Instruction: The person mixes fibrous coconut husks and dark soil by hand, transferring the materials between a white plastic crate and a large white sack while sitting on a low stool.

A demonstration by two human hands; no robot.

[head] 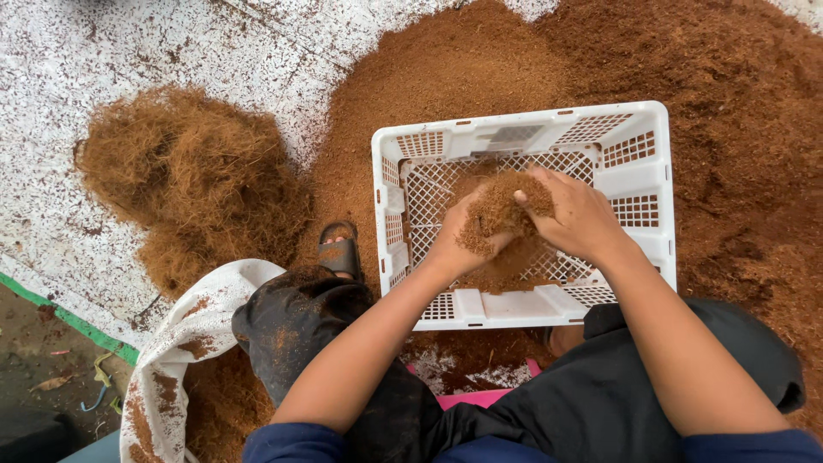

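Observation:
A white plastic crate (636, 167) with perforated walls and floor sits on a mound of fine brown coir dust (711, 77). Inside the crate my left hand (452, 244) and my right hand (581, 216) press together around a clump of brown fibrous coir (500, 208), held just above the crate's mesh floor. More of the same brown material lies under the hands on the mesh. My forearms reach in from the bottom of the head view.
A heap of coarser brown fibre (193, 171) lies to the left on the speckled white floor (103, 51). My sandalled foot (340, 250) rests beside the crate. A white sack (184, 343) sits at lower left, next to a green edge (69, 319).

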